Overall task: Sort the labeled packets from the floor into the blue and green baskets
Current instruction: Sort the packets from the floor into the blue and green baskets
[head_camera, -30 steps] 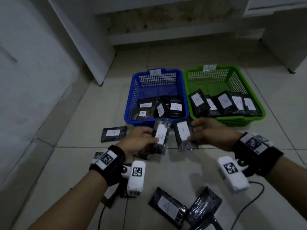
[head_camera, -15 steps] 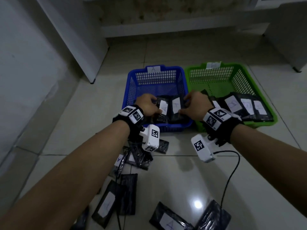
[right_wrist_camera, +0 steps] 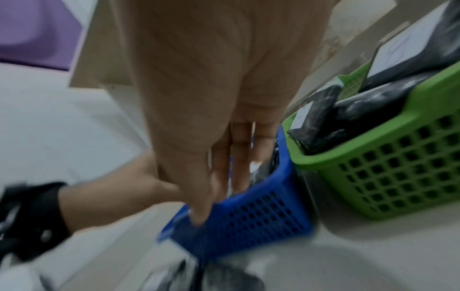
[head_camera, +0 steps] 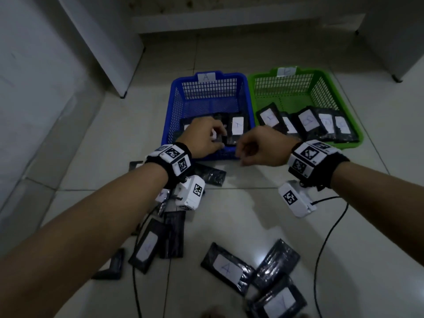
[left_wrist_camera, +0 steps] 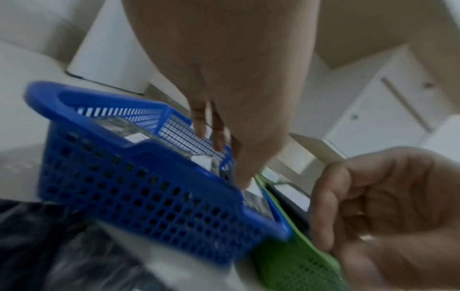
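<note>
Left hand: I have my left hand (head_camera: 204, 138) over the near end of the blue basket (head_camera: 169, 115), fingers bent down onto the packets there; I cannot tell whether it grips one or only touches.
Right hand: my right hand (head_camera: 263, 145) hangs just near of the blue basket's front rim, fingers loosely curled, nothing in it.
Sorted packets: a few stand in the blue basket's near end; a row leans along the near wall of the green basket (head_camera: 325, 88), just right of the blue one.
Floor packets: several lie on the tiles near me, among them one marked "4" (head_camera: 227, 269).
Handling: I judge them light, soft and slick, black film with a paper label.
Hold: I'd pinch a short edge, thumb on the label.
</note>
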